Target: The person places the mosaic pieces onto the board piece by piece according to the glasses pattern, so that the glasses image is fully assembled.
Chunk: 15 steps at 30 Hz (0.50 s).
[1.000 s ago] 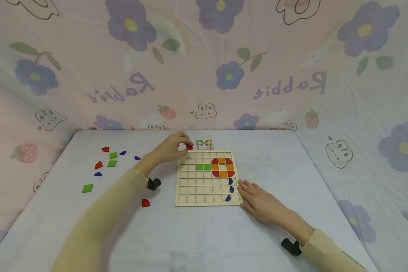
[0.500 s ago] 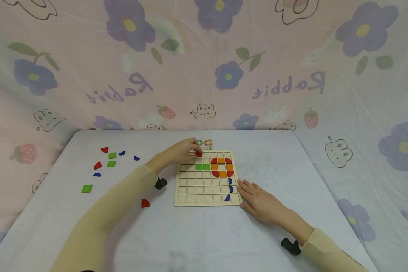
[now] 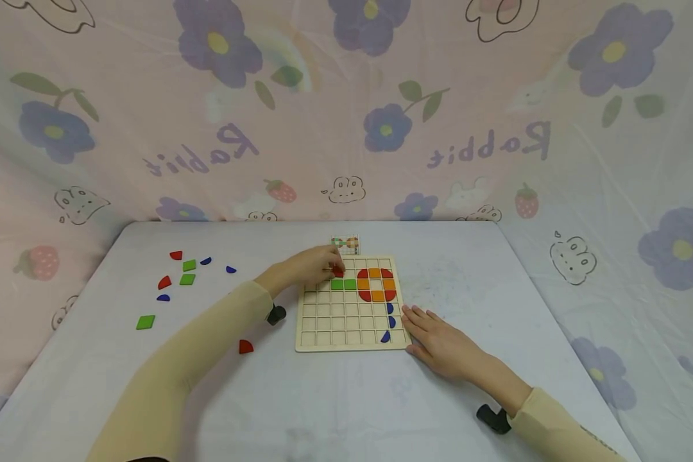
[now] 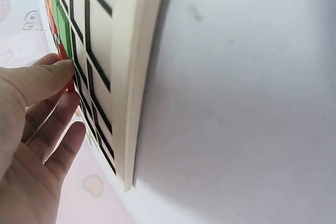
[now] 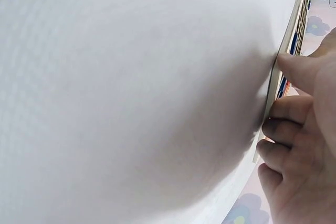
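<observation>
My left hand (image 3: 316, 264) pinches a red quarter-circle tile (image 3: 338, 273) between thumb and fingers, low over the upper left part of the wooden grid board (image 3: 329, 324). Just below that tile, two green square tiles (image 3: 343, 284) lie side by side in the grid. To their right, red and orange tiles (image 3: 376, 273) form a ring. Down the board's right side lie several blue half-round tiles (image 3: 389, 308). My right hand (image 3: 441, 343) rests with extended fingers along the board's right edge. In the left wrist view the red tile (image 4: 71, 84) is mostly covered by the fingers.
A small printed pattern card (image 3: 352, 244) lies behind the board. Left of the board are loose green tiles (image 3: 145, 322), red tiles (image 3: 164, 282) and blue tiles (image 3: 163, 298). One red quarter-circle piece (image 3: 246, 346) sits near the left forearm. A patterned curtain (image 3: 323, 115) hangs behind the table.
My left hand has carried the red tile from behind the board's upper left corner rightward and down, to just above the green squares. The right hand has stayed at the board's edge.
</observation>
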### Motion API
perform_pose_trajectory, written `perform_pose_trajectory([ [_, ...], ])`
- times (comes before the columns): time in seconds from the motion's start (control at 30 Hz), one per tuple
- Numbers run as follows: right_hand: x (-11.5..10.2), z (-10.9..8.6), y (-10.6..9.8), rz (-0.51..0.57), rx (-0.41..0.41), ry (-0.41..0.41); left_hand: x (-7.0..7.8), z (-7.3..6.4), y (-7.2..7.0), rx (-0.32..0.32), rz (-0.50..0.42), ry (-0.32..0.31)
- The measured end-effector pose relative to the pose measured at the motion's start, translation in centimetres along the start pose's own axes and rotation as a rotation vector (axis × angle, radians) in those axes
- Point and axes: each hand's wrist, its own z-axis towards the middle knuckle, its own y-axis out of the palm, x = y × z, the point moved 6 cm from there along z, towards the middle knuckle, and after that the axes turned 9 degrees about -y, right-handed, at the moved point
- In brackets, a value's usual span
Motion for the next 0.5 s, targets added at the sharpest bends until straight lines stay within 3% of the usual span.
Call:
perform_pose_trajectory([
  [0.2,-0.02,0.0,-0.02,-0.002,0.008,-0.005,0.05,-0.26,-0.01,-0.014,0.011,-0.018],
  [0.5,0.01,-0.03,-0.01,-0.004,0.009,-0.003,-0.09,-0.44,-0.04,-0.02,0.021,0.011],
])
